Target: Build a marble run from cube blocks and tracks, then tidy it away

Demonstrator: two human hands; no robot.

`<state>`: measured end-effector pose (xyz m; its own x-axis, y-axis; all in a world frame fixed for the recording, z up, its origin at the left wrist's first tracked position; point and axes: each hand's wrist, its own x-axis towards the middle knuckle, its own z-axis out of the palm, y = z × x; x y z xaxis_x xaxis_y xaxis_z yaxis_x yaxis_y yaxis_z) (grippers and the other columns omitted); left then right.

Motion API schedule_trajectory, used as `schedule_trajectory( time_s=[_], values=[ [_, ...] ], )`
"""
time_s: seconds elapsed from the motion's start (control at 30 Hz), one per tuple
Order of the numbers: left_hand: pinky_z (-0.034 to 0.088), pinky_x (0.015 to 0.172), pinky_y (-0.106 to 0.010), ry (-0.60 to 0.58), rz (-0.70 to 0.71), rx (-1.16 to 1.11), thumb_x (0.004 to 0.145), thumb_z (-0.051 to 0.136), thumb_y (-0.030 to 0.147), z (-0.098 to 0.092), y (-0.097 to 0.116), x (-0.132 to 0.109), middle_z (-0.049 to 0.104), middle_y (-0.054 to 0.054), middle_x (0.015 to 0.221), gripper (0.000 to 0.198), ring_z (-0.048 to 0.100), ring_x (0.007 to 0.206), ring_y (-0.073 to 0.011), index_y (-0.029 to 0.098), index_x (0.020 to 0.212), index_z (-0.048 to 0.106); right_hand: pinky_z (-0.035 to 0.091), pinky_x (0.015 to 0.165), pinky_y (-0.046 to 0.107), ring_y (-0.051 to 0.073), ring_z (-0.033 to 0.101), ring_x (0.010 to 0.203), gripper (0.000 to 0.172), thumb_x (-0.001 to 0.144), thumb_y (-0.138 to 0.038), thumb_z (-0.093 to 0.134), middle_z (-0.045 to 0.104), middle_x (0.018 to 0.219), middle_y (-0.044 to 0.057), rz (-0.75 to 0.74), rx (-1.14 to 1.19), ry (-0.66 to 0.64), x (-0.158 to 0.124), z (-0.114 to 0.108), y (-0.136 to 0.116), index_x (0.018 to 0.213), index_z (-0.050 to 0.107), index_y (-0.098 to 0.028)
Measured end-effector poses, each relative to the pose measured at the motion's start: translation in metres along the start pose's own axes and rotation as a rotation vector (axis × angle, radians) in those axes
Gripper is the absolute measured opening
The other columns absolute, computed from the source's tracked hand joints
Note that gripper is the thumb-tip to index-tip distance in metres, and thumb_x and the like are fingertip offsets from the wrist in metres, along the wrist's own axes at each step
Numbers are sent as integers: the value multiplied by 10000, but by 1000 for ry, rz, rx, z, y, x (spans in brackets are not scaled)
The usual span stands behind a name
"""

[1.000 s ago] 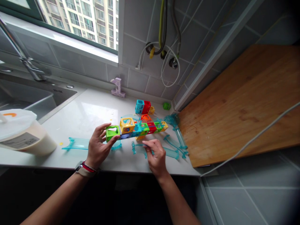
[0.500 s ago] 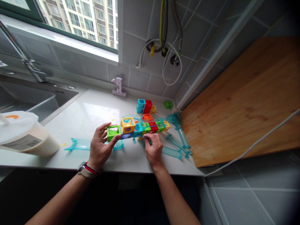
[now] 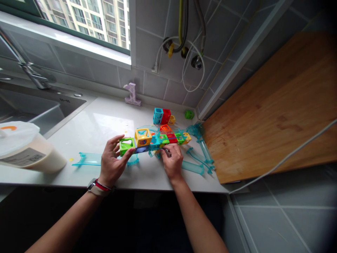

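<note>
My left hand [image 3: 112, 161] grips a green open-sided cube block [image 3: 127, 146] between thumb and fingers. This cube is the left end of a joined row of toy blocks, with a yellow cube [image 3: 143, 137] standing on a blue-violet block [image 3: 141, 150]. Farther right the row has teal, green and red blocks [image 3: 171, 137]. My right hand [image 3: 172, 160] is closed in a pinch just below the row, at a translucent teal track piece [image 3: 152, 151]; my fingers hide much of it.
Teal track pieces [image 3: 91, 159] lie around the counter [image 3: 86, 123]. A blue and red block stack [image 3: 162, 116], a green block [image 3: 189, 114] and a purple figure "1" [image 3: 132, 94] stand behind. Left are a lidded tub [image 3: 31, 151] and a sink [image 3: 34, 112]; right, a wooden board [image 3: 273, 112].
The teal piece at my right hand has tilted and sits closer under the row. My left hand keeps its hold on the green cube. The whole view has shifted slightly.
</note>
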<state>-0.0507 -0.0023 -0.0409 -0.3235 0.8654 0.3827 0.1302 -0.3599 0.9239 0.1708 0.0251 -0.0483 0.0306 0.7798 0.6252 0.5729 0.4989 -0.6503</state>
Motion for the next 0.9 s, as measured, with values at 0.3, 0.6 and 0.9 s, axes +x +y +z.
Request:
schedule_trajectory(
  time_s=[0.3,0.6,0.9],
  values=[
    [611,786,-308,1,-8,-17,779,854,388,1,0,-1,670,-125,1253,636,714,1070,-259,216,1323,573,552,745,300,180,643,804,90,968,-268,639,641,920,50,-63,-6,-33,2,-7,0,934,715,-233],
    [613,759,-296,-7,-7,-24,781,853,383,0,-1,-1,677,-100,1190,627,720,1025,-242,222,1319,573,562,709,289,163,631,755,100,960,-258,634,638,915,51,-74,-2,-56,1,-8,-3,921,719,-224],
    [615,755,-297,-4,-13,-28,782,851,382,0,0,-1,677,-99,1186,619,721,1030,-246,223,1312,574,567,690,283,159,630,742,90,961,-266,628,638,927,53,-67,15,-60,-2,-5,-1,925,697,-221]
  ],
)
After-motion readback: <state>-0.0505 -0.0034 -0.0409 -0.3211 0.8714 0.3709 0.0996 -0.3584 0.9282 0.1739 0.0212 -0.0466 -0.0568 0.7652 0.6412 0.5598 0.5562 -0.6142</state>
